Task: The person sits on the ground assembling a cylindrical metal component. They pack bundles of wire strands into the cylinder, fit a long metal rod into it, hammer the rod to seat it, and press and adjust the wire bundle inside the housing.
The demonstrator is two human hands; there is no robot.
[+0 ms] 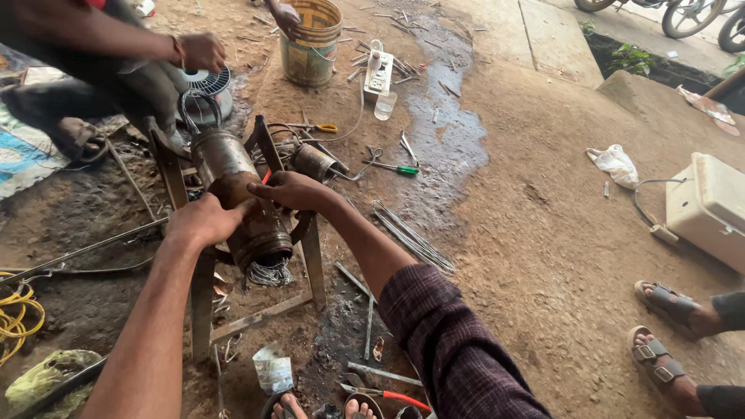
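Metal stand (313,256) and bucket (311,46) block; right ground open.

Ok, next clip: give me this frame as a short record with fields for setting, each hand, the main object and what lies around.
setting: dirt ground, outdoor workshop
main object: rusty motor stator lying across a metal stand, wire ends hanging from its near end
left hand: pressed on the stator's side
right hand: on top of the stator, a small red thing at the fingers
nearby: second stator, wire bundle, bucket, screwdriver, pliers
other people: an arm top left, sandalled feet right
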